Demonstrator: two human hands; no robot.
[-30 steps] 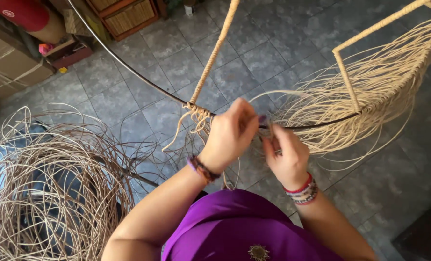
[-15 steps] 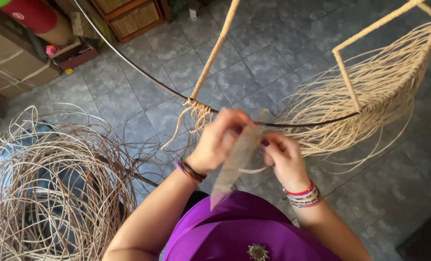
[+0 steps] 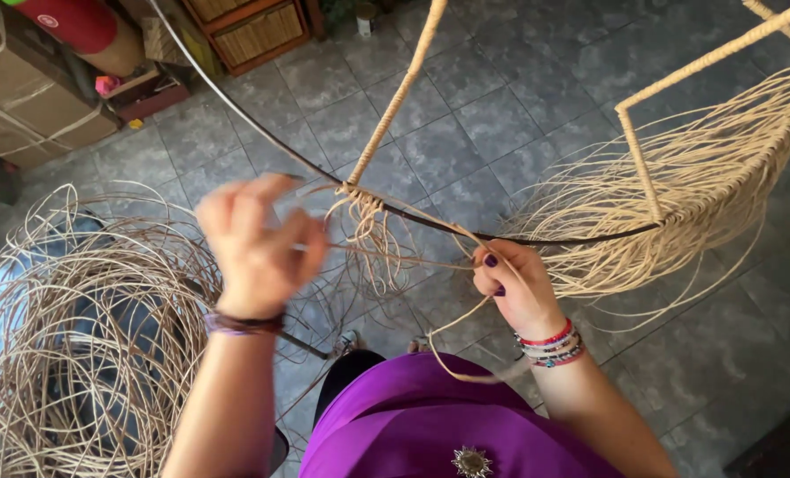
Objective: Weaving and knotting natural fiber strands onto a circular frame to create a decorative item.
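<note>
Right hand (image 3: 515,288) fingers pinch our cane strand (image 3: 413,257) below the dark frame rod (image 3: 537,239); left hand (image 3: 258,243), blurred, grip unreadable; slack could loosen the wrap.

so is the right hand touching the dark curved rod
Touching. The head view shows the right hand pinching a rattan strand against the dark curved rod, its fingers closed right at the rod with no gap.
</note>
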